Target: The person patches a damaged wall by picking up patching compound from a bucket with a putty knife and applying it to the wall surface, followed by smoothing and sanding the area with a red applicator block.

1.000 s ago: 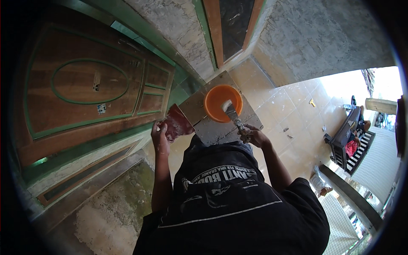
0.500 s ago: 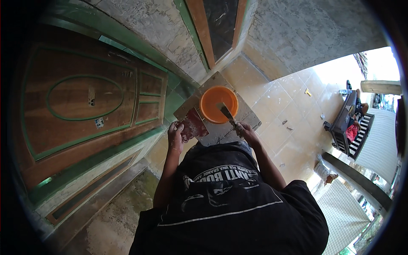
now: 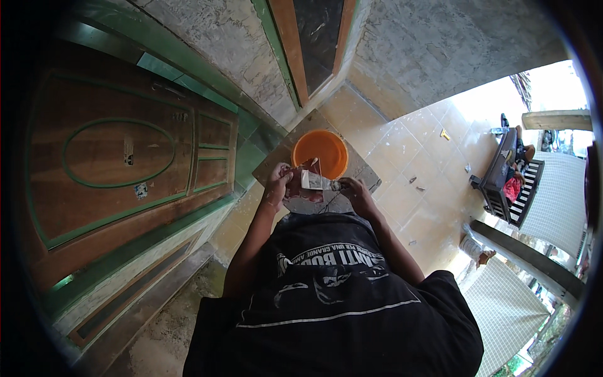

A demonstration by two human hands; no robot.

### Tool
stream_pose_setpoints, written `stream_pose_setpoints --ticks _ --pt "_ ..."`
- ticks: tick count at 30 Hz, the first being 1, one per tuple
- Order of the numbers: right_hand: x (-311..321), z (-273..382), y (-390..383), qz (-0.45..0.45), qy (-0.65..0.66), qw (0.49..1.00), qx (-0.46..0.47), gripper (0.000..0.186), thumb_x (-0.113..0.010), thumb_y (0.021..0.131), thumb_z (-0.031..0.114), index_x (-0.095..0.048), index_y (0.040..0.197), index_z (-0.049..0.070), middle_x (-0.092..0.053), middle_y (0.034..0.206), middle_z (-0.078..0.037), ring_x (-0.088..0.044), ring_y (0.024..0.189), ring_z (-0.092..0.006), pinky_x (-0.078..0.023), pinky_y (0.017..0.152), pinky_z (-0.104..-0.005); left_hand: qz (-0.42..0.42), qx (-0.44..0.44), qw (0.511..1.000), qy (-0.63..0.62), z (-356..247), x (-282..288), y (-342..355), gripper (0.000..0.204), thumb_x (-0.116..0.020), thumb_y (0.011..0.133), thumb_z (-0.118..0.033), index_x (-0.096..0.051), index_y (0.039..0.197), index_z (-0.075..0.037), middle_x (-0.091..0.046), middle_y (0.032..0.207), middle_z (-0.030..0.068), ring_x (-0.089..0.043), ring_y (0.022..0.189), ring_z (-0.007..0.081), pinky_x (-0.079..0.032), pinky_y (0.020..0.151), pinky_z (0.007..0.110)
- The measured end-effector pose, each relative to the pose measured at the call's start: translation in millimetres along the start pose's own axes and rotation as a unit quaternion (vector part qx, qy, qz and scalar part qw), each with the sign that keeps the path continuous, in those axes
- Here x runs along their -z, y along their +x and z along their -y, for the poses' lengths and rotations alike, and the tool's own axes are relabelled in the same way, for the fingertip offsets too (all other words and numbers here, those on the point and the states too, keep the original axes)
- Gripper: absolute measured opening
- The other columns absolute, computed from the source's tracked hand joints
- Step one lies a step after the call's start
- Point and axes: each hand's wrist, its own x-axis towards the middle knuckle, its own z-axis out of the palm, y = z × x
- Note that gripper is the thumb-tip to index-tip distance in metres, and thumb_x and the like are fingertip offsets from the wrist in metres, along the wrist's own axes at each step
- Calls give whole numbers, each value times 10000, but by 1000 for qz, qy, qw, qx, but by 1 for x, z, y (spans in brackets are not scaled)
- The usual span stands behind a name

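My left hand (image 3: 276,186) is closed on a reddish plastic board (image 3: 296,193) smeared with pale filler. My right hand (image 3: 355,193) grips a putty knife by its handle; the pale, coated blade (image 3: 314,181) lies across the red board, pointing left. Just beyond both hands an orange bucket (image 3: 320,142) stands on a worn, square grey-brown stand (image 3: 355,167), partly hidden behind the board and knife.
A wooden door (image 3: 100,163) with green trim is at left. A rough plastered wall (image 3: 427,44) rises top right. On the tiled floor (image 3: 414,151) lie small scraps and a yellow object (image 3: 445,134). A dark bench (image 3: 505,179) holding red cloth stands at right.
The red board has moved rightward in my left hand to in front of the bucket. The knife has turned from angled over the bucket to lying sideways across the board.
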Motion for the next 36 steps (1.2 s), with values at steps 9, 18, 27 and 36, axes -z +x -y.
stream_pose_setpoints --ticks 9,18,27,36 --pt "24 11 -18 -104 -122 987 3 299 -621 795 138 -596 1092 114 -605 1066 -56 -461 1021 -279 -335 906 -399 66 16 993 -92 -24 2 0 126 -491 875 -55 -472 992 -97 -587 916 35 -609 796 137 -533 714 297" --pt "30 14 -30 -131 -103 985 -42 253 -561 846 213 -605 1057 81 -615 947 -68 -523 880 -221 -396 777 -331 59 11 996 -70 -48 6 4 142 -499 863 -37 -491 999 -76 -559 890 17 -568 809 110 -489 732 263" --pt "40 47 -14 132 312 922 -187 519 -439 894 530 -542 754 41 -404 512 23 -351 397 -66 -271 346 -213 138 -10 988 73 -65 -8 9 168 -521 834 -20 -511 1000 -45 -544 912 7 -514 868 95 -414 797 251" --pt "58 38 -29 86 292 915 -266 497 -473 870 551 -522 726 78 -420 559 35 -364 441 -54 -266 379 -202 123 37 991 -40 -71 -7 11 172 -533 838 -16 -514 1005 -56 -576 958 32 -548 880 117 -438 811 260"
